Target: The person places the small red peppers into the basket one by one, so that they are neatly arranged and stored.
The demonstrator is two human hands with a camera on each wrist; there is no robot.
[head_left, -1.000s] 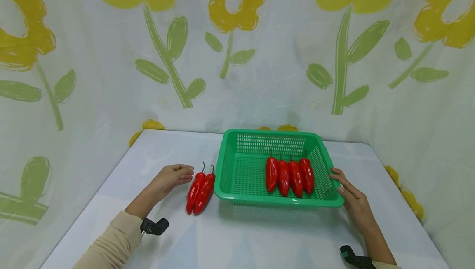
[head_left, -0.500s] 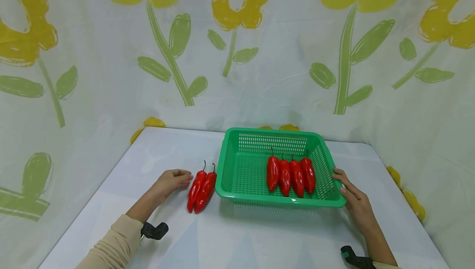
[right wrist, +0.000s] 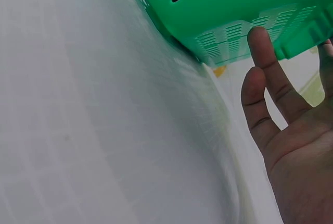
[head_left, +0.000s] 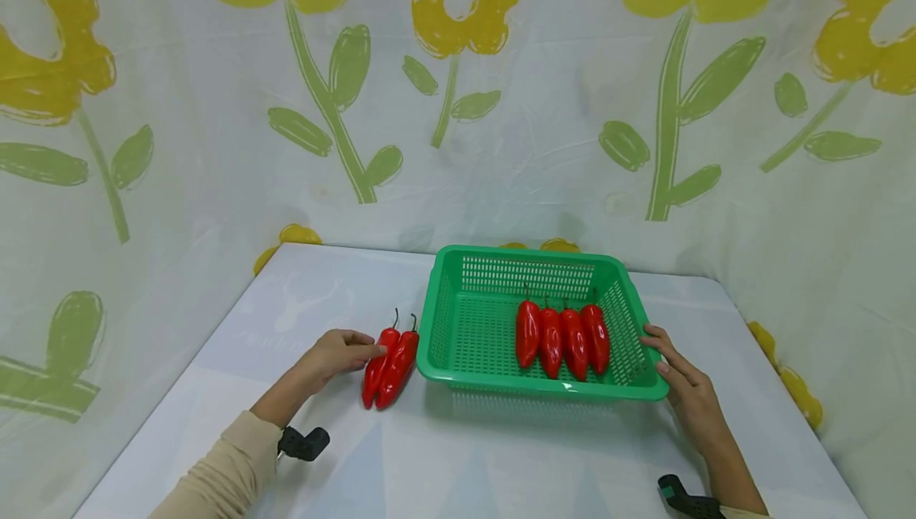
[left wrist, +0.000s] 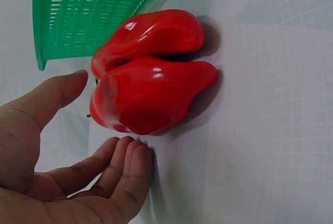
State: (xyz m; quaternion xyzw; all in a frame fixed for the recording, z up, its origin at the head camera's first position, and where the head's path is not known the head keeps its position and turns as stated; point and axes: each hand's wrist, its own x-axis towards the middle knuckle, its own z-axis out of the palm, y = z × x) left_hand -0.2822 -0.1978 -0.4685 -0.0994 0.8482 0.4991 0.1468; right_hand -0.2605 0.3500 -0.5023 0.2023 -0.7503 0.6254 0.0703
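Two red chili peppers lie side by side on the table, left of a green plastic basket (head_left: 529, 388). My left hand (head_left: 336, 356) reaches over the left chili pepper (head_left: 374, 382); the right chili pepper (head_left: 397, 372) is close to the basket. In the left wrist view, the thumb and fingers (left wrist: 127, 177) spread either side of the nearer chili pepper (left wrist: 151, 96), with a gap still visible around it. My right hand (head_left: 690, 404) touches the basket's right rim with loosely bent fingers. Several red chili peppers (head_left: 551, 344) stand in a row inside the basket's right half.
The white table (head_left: 487, 463) carries a faint pale-blue pattern. Behind it and at the sides hangs a cloth (head_left: 529, 185) printed with yellow flowers. Each wrist wears a black camera mount, as on the left wrist (head_left: 304, 443).
My left hand has moved slightly right, from beside the left chili pepper to over it. The right hand stays at the basket rim; the whole head view shifted a little.
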